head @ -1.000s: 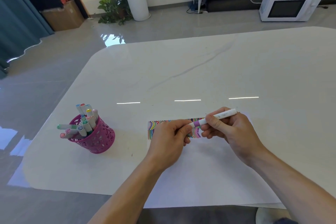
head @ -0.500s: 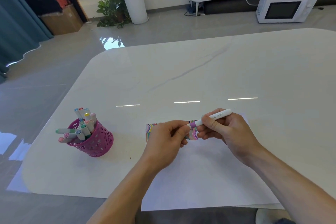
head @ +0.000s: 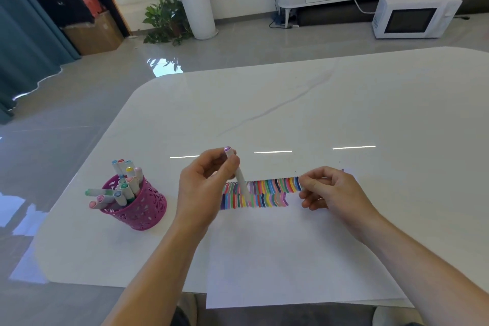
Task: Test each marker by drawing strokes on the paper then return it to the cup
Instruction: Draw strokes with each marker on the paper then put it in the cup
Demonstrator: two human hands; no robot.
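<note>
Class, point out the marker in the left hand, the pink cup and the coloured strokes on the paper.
marker (head: 241, 180): head view, lower half of its white barrel.
pink cup (head: 144, 208): head view, its pierced front wall.
coloured strokes (head: 267, 190): head view, middle of the band.

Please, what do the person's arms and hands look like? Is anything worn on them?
Nothing worn is visible. The left hand and the right hand show no glove, ring, watch or bracelet, and both arms are bare, with no sleeve in view.

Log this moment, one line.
left hand: grips white purple-capped marker above white paper | right hand: curled beside coloured strokes, grasp unclear | pink perforated cup: holds other markers | marker not yet returned
</note>
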